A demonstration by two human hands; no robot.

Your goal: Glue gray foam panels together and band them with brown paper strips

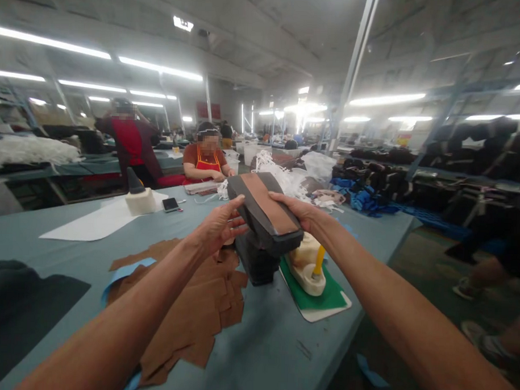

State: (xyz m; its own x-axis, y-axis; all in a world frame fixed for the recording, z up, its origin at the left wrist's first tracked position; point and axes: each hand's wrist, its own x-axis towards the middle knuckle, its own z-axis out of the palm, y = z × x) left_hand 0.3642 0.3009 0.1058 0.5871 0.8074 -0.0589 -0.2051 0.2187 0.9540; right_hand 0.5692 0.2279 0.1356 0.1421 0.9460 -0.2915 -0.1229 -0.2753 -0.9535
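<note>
A dark grey padded block (265, 235) with a brown strip (270, 204) along its top is raised in front of me. My right hand (296, 210) grips its right side, fingers over the strip's edge. At its left side is my left hand (225, 223), fingers curved and slightly apart, thumb by the block's edge. Whether those fingers bear on it is hard to tell. Beneath stands a stack of black pieces (257, 269). Brown cut pieces (196, 306) lie spread to the left, over light blue sheets (127, 273).
Right of the stack, a cream container (312, 279) with a yellow-handled tool (320, 258) stands on a green board (331, 294). A phone (171, 204), white paper (88, 220) and cream block (141, 202) lie back left. A person (205, 159) sits across the table (280, 338).
</note>
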